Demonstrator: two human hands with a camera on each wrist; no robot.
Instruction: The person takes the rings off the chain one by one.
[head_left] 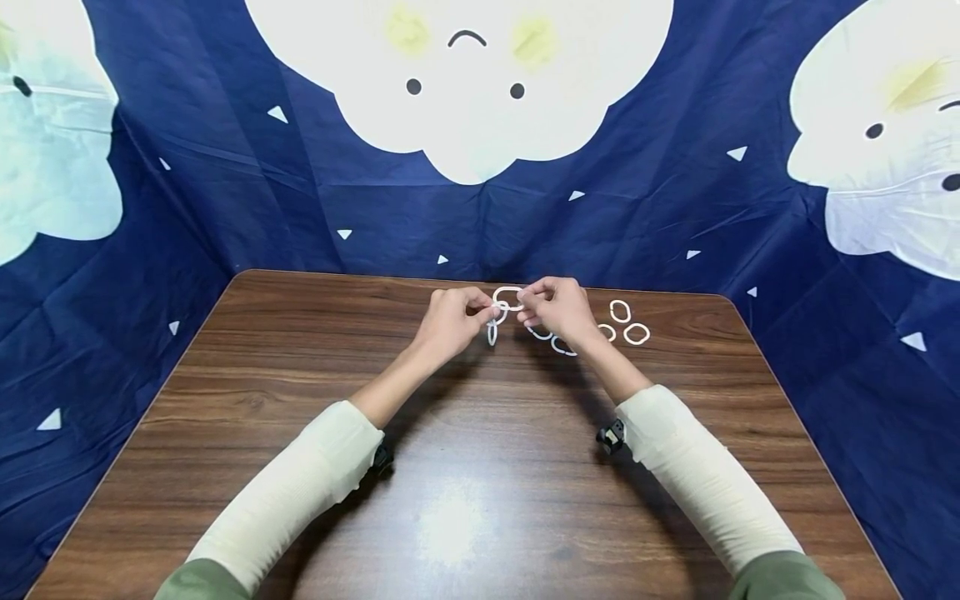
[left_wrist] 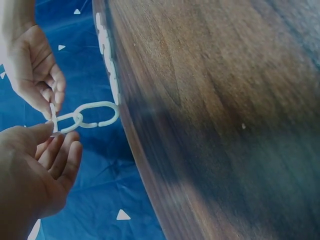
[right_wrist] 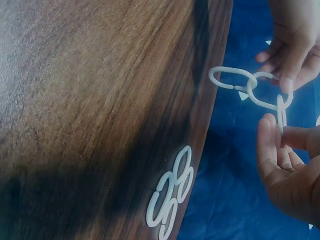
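Note:
Above the far part of the table, my left hand (head_left: 452,323) pinches a white oval plastic chain link (right_wrist: 260,99) between thumb and fingers. A second link (right_wrist: 229,70) is hooked through it and hangs down on the table side. My right hand (head_left: 561,308) pinches a third link (head_left: 508,289) by its right end. This third link crosses the left hand's link, and in the right wrist view it stands nearly edge-on. The hanging link shows a small gap in its side. Fingertips of both hands hide parts of the held links.
Several loose white links lie on the brown wooden table (head_left: 360,358), some beneath my right hand and others, such as one link (head_left: 637,334), to its right. A dark blue cloth (head_left: 420,217) with clouds and small triangles stands behind the table's far edge.

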